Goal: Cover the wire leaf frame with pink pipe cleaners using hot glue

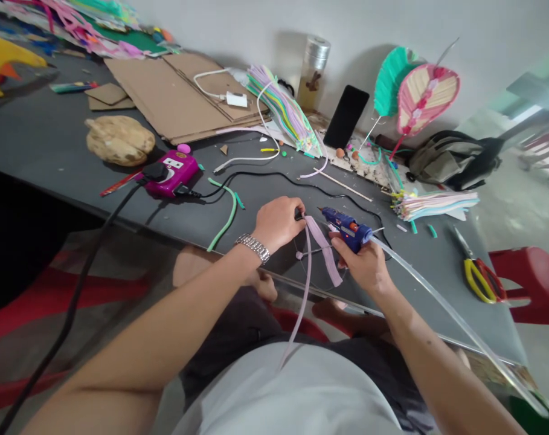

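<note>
My left hand (pixel 278 222), a metal watch on its wrist, is closed in a pinch on the top end of a pale pink strip (pixel 322 248) that folds over and trails down toward my lap. My right hand (pixel 363 261) grips a blue hot glue gun (pixel 344 225), nozzle pointing left toward the pinched end. A long clear glue stick (pixel 441 296) sticks out behind the gun to the lower right. Both hands hover over the grey table (pixel 52 145) near its front edge.
A magenta power strip (pixel 172 172) with black cables lies left of my hands. Cardboard sheets (pixel 174 90), bundles of coloured strips (pixel 285 109), a black phone (pixel 346 116), a jar (pixel 314 72), woven fans (pixel 423 96) and a bag (pixel 450 158) line the back. Yellow-handled scissors (pixel 476 275) lie right.
</note>
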`<action>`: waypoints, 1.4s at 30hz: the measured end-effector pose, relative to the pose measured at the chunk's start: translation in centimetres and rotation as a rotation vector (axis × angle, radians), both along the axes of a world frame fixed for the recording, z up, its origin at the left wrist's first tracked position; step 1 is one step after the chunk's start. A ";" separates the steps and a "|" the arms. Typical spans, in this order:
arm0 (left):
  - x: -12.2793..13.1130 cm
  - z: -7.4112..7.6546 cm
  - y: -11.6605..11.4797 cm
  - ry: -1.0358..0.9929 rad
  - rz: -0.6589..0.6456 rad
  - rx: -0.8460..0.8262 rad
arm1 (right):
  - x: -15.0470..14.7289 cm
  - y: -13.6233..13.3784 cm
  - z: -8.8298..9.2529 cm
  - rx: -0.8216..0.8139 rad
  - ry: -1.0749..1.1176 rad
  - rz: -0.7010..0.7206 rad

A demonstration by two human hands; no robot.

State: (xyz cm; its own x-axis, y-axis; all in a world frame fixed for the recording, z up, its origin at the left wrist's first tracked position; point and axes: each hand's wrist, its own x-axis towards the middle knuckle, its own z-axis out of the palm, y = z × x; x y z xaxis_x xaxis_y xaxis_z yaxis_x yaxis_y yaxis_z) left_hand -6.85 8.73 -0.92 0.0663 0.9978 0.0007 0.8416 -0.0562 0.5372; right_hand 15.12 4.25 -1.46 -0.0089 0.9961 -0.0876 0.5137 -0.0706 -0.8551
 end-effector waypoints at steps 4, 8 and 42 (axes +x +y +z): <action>0.4 -0.4 -0.5 -0.002 0.051 0.028 | -0.3 -0.8 0.2 -0.003 -0.054 -0.073; 0.7 -0.6 -1.1 -0.003 0.059 0.066 | -0.6 -1.0 0.8 0.065 -0.141 -0.055; 1.0 -0.7 -1.4 -0.010 0.086 0.080 | -1.0 0.6 2.5 -0.065 -0.078 0.048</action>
